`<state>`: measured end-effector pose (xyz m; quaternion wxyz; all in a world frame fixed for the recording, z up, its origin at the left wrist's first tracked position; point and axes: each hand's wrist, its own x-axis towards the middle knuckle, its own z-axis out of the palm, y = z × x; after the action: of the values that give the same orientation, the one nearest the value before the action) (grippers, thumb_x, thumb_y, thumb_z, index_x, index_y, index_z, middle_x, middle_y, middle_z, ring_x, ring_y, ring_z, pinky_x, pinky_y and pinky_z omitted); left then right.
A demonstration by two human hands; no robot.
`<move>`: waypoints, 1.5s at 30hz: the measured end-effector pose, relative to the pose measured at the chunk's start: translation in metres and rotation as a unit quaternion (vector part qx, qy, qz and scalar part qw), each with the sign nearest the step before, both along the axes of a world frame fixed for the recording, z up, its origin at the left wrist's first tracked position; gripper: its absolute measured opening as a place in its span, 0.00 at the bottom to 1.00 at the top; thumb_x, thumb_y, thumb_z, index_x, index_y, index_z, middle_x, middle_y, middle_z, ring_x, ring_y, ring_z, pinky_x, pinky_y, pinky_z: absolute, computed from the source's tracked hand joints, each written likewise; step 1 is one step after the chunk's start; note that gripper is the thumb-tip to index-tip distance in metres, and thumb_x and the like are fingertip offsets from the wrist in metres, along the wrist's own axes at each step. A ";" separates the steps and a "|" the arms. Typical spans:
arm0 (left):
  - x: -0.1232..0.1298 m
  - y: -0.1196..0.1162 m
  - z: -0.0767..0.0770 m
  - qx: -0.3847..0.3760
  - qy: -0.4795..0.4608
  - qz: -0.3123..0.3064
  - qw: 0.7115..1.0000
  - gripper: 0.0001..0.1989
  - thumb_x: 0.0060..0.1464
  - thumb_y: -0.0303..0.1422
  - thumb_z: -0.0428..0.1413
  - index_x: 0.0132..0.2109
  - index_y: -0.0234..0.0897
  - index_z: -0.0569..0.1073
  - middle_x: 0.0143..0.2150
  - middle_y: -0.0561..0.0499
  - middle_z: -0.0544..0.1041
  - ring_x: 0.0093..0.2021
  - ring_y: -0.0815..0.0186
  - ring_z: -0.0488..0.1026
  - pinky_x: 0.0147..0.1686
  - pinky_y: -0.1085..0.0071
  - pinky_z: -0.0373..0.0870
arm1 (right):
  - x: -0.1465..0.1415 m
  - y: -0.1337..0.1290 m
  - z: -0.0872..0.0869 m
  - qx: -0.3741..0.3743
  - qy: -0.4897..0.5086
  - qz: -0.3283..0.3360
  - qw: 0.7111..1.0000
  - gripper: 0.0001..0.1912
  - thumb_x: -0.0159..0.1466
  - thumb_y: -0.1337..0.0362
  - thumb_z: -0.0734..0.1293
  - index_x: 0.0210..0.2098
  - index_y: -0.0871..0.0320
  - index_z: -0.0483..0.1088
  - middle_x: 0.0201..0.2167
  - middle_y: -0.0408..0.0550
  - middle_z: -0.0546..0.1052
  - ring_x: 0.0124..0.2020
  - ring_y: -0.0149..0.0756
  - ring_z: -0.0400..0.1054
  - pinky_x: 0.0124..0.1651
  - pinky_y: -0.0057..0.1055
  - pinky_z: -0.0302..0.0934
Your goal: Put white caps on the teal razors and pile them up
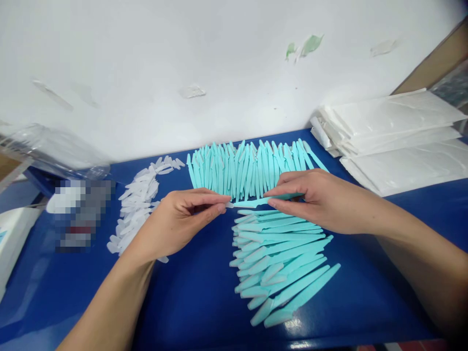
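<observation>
My right hand (303,197) pinches a turquoise eyebrow razor (252,203) by its handle, its blade end pointing left. My left hand (193,207) has thumb and forefinger closed on a small translucent blade cap (229,204) at the tip of that razor. How far the cap sits over the blade cannot be made out. Under my right hand lies a fanned pile of turquoise razors (281,258), several with pale covered ends to the left. A row of more razors (237,168) stretches behind both hands. Loose translucent caps (137,200) are heaped left of my left hand, partly hidden by it.
The blue table (190,302) meets a white wall (164,58) at the back. White packets (398,131) are stacked at the back right. A clear plastic bottle (54,151) lies at the left, near a blurred-out patch (82,214) and a white box-like object (16,243).
</observation>
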<state>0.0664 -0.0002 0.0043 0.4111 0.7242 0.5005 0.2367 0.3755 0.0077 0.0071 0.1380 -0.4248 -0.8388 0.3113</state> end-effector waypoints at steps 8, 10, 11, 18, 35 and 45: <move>0.022 -0.010 -0.011 -0.025 -0.036 -0.009 0.999 0.10 0.64 0.40 0.66 0.49 0.45 0.88 0.41 0.52 0.87 0.38 0.63 0.82 0.35 0.71 0.77 | -0.006 -0.003 -0.001 -0.001 0.002 0.016 1.000 0.22 0.77 0.48 0.63 0.44 0.53 0.84 0.31 0.45 0.76 0.31 0.36 0.71 0.35 0.34 0.59; 0.027 -0.013 -0.012 -0.017 -0.027 -0.013 0.999 0.11 0.65 0.41 0.65 0.49 0.45 0.88 0.41 0.52 0.87 0.36 0.63 0.80 0.33 0.71 0.75 | -0.007 -0.004 -0.001 0.004 0.006 0.023 1.000 0.21 0.76 0.49 0.63 0.48 0.53 0.84 0.32 0.46 0.77 0.32 0.36 0.71 0.36 0.34 0.59; 0.028 -0.014 -0.012 -0.010 -0.019 -0.015 1.000 0.11 0.65 0.42 0.65 0.49 0.45 0.88 0.40 0.52 0.87 0.35 0.63 0.80 0.32 0.71 0.74 | -0.007 -0.004 0.000 0.004 0.011 0.023 1.000 0.20 0.76 0.49 0.64 0.51 0.52 0.83 0.32 0.46 0.77 0.33 0.37 0.72 0.36 0.33 0.59; 0.027 -0.016 -0.001 0.034 0.011 -0.072 0.997 0.07 0.67 0.35 0.62 0.46 0.45 0.87 0.40 0.53 0.85 0.35 0.67 0.77 0.32 0.73 0.70 | -0.003 -0.010 0.007 -0.025 0.009 0.031 0.999 0.16 0.75 0.54 0.65 0.43 0.52 0.84 0.34 0.46 0.81 0.33 0.35 0.73 0.34 0.32 0.59; 0.031 -0.023 -0.009 0.118 0.027 -0.138 0.983 0.09 0.66 0.36 0.65 0.51 0.45 0.85 0.48 0.49 0.82 0.41 0.66 0.78 0.34 0.72 0.73 | -0.004 -0.015 0.005 -0.049 -0.091 -0.003 0.995 0.15 0.72 0.54 0.67 0.34 0.51 0.81 0.29 0.42 0.80 0.27 0.32 0.69 0.32 0.34 0.57; 0.040 -0.028 -0.025 0.250 0.080 -0.273 0.926 0.14 0.75 0.34 0.54 0.60 0.42 0.82 0.66 0.51 0.80 0.66 0.59 0.76 0.72 0.58 0.65 | 0.000 -0.018 0.008 -0.015 -0.091 -0.027 0.995 0.11 0.71 0.58 0.68 0.34 0.52 0.80 0.30 0.41 0.81 0.29 0.32 0.71 0.32 0.32 0.58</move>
<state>0.1066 -0.0282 -0.0206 0.2244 0.9285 0.2394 0.1737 0.3759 -0.0101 0.0155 0.0634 -0.4759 -0.8312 0.2803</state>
